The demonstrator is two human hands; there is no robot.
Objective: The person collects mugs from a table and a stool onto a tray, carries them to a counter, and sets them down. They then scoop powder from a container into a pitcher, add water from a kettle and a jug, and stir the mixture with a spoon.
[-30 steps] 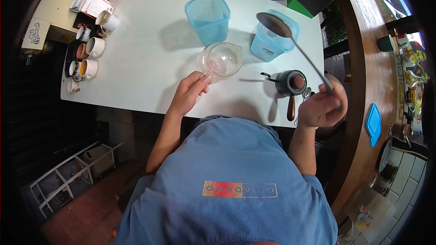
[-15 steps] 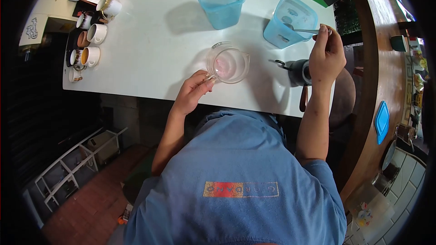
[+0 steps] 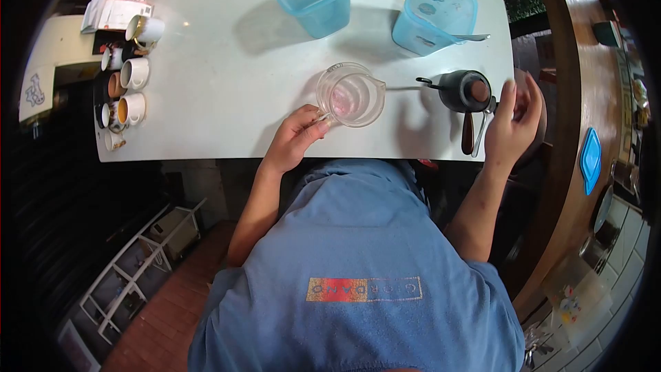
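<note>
My left hand (image 3: 297, 139) pinches the handle of a clear glass measuring cup (image 3: 372, 105), which has a little pink substance at the bottom. My right hand (image 3: 513, 124) has its fingers apart and holds nothing, just right of a small dark pot (image 3: 454, 89) with a brown knob and a wooden handle. A metal spoon (image 3: 481, 132) lies beside that handle, close to my right hand. Behind the pot stands a light-blue plastic container (image 3: 413, 36), with another spoon (image 3: 472, 37) resting in it, its handle over the rim. A second blue container (image 3: 323, 17) is farther left.
Several cups and mugs (image 3: 135, 73) line the left end of the white table (image 3: 213, 96), with a stack of papers (image 3: 116, 12) behind them. A blue lid (image 3: 591, 160) lies on the wooden counter (image 3: 561, 186) at right. A white metal rack (image 3: 131, 282) stands low at left.
My right hand has let go of the spoon, leaving it in the right container, and has moved down beside the pot with its fingers spread. My left hand still holds the measuring cup.
</note>
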